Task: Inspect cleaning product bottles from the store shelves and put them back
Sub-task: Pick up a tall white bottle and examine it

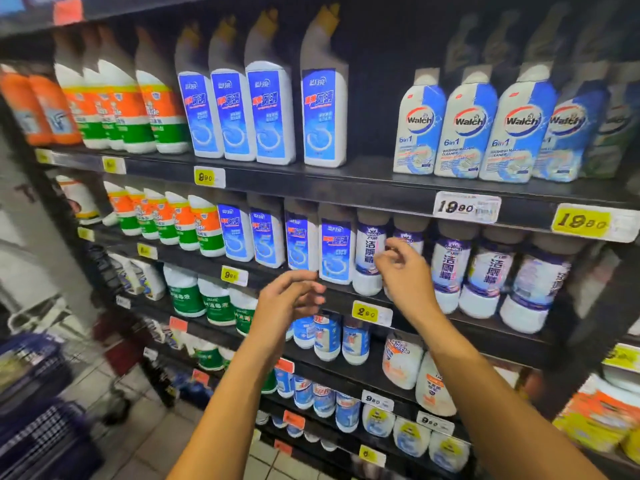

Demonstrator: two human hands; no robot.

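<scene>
Both hands raised and empty, left hand (289, 299) loosely curled, right hand (405, 275) fingers relaxed, before white bottle (369, 258), purple-banded label, on shelf (346, 296)

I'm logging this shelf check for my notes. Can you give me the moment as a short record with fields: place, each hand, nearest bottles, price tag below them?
place: store shelves stocked with cleaning bottles
left hand: raised in front of the shelf, fingers loosely curled, holding nothing
right hand: raised by the purple-labelled bottle, fingers bent, gripping nothing
neighbouring bottle: blue-labelled bottle to its left
price tag: yellow, reads 2.60, on the shelf edge below
</scene>
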